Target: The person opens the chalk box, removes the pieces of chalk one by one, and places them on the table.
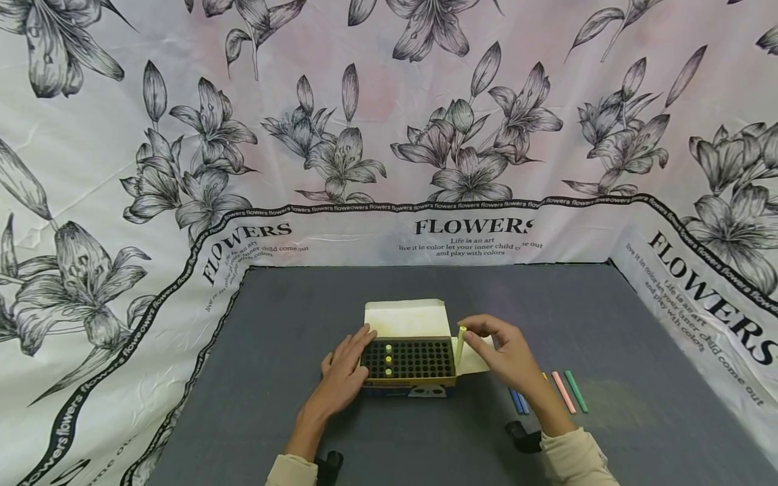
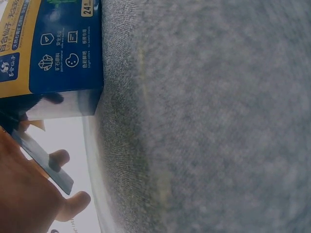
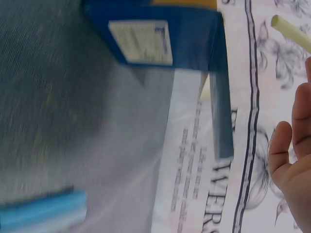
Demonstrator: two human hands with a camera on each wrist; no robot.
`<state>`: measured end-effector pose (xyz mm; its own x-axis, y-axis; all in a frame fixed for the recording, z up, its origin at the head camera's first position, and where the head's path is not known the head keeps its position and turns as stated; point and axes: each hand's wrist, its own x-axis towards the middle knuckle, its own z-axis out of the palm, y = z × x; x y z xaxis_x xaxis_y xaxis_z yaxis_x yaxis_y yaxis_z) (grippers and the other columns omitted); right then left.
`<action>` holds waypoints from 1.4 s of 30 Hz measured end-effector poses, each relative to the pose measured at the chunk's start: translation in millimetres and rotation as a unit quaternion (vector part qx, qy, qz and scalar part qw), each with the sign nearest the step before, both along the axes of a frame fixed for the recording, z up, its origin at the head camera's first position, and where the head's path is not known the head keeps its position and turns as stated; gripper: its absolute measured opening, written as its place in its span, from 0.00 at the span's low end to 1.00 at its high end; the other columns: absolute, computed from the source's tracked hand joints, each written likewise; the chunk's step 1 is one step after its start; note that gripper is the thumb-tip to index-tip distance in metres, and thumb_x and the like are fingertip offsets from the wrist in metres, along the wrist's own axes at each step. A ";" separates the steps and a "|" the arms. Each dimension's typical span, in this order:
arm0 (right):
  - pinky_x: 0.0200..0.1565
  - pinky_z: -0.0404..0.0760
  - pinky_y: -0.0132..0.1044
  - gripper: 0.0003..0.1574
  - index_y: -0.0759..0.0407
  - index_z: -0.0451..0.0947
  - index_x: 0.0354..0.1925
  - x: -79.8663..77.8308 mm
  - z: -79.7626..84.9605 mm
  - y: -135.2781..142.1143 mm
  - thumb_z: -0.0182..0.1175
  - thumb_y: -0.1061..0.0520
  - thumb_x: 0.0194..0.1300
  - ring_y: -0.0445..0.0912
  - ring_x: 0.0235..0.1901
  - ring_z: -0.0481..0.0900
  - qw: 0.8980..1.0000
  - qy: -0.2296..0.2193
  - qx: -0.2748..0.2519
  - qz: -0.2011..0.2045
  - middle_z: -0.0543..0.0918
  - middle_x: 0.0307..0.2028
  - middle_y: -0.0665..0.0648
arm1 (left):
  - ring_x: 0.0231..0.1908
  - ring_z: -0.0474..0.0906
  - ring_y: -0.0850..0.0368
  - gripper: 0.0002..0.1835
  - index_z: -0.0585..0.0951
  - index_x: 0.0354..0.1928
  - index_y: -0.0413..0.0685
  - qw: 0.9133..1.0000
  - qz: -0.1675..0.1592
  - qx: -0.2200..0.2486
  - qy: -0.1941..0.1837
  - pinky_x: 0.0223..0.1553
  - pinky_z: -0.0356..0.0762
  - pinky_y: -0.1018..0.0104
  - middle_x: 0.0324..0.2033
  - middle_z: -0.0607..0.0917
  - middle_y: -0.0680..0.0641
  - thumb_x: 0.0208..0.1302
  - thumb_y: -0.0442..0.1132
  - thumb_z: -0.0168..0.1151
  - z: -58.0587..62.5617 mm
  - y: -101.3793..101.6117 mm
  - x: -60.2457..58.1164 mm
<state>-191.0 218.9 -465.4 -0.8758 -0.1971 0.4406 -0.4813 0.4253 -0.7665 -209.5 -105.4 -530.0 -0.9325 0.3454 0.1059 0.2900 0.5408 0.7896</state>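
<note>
An open chalk box (image 1: 410, 382) stands on the grey table, its black holder full of round holes. Three yellow chalk sticks (image 1: 389, 360) stand in one row of holes toward the left. My left hand (image 1: 342, 378) rests on the box's left edge, fingers stretched toward the back and thumb near the front. In the left wrist view, a side flap (image 2: 46, 162) lies against that hand. Between thumb and fingertips my right hand (image 1: 507, 351) pinches a yellow chalk stick (image 1: 460, 345), held upright above the right flap (image 1: 475, 356). The right wrist view shows its end (image 3: 286, 29).
Right of the box lie blue chalk sticks (image 1: 518, 401), a pink stick (image 1: 563, 393) and a green stick (image 1: 576, 391). My right forearm partly covers an orange-yellow one (image 1: 545, 376). The raised lid (image 1: 405, 318) leans back. Flower-printed cloth (image 1: 340, 233) borders the table.
</note>
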 end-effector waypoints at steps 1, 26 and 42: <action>0.46 0.79 0.34 0.14 0.53 0.84 0.51 0.5 -0.6 5.0 0.61 0.64 0.71 0.35 0.42 0.80 1.000 0.006 0.000 -0.008 0.87 0.42 0.53 | 0.80 0.45 0.37 0.36 0.60 0.80 0.59 1.000 0.000 -0.001 -0.001 0.67 0.35 0.25 0.81 0.54 0.54 0.70 0.33 0.43 -0.2 0.0 -0.1; 0.32 0.75 0.30 0.12 0.57 0.85 0.50 39.6 -19.2 150.9 0.63 0.57 0.72 0.28 0.33 0.77 0.973 -0.037 0.115 -0.197 0.85 0.34 0.35 | 0.80 0.45 0.36 0.36 0.60 0.80 0.61 1.000 0.002 -0.002 0.004 0.67 0.35 0.24 0.81 0.54 0.54 0.70 0.33 0.44 0.2 0.8 -1.0; 0.31 0.81 0.46 0.16 0.63 0.85 0.49 39.9 -43.1 188.0 0.61 0.52 0.74 0.46 0.31 0.84 0.930 -0.165 0.276 -0.176 0.89 0.37 0.60 | 0.80 0.45 0.36 0.36 0.61 0.79 0.59 1.000 0.003 0.002 0.005 0.67 0.34 0.24 0.81 0.54 0.53 0.69 0.33 0.44 -0.1 0.8 -0.7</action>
